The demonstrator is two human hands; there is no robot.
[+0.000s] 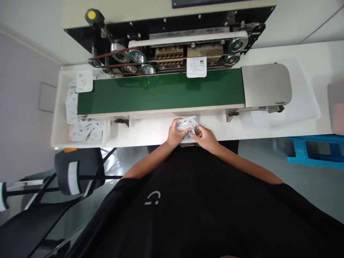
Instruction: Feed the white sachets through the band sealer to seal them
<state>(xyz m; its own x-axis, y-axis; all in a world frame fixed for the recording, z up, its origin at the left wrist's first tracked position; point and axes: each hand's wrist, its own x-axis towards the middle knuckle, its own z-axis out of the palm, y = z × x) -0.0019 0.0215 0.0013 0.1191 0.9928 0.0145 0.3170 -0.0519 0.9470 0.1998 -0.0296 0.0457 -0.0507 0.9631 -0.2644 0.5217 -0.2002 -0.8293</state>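
Both my hands meet at the near edge of the white table, just in front of the sealing machine. My left hand [176, 135] is closed around a small stack of white printed sachets [186, 124]. My right hand [204, 138] pinches the same stack from the right side. One white sachet [196, 67] rides on the green conveyor belt [161, 91] under the sealing head. Another sachet [84, 81] lies at the belt's left end.
A white tray [59, 122] at the left holds several sealed sachets. A clear plastic bin [295, 114] sits under the machine's metal right end. A blue crate [314, 150] stands to the right below the table, a black chair [77, 172] to the left.
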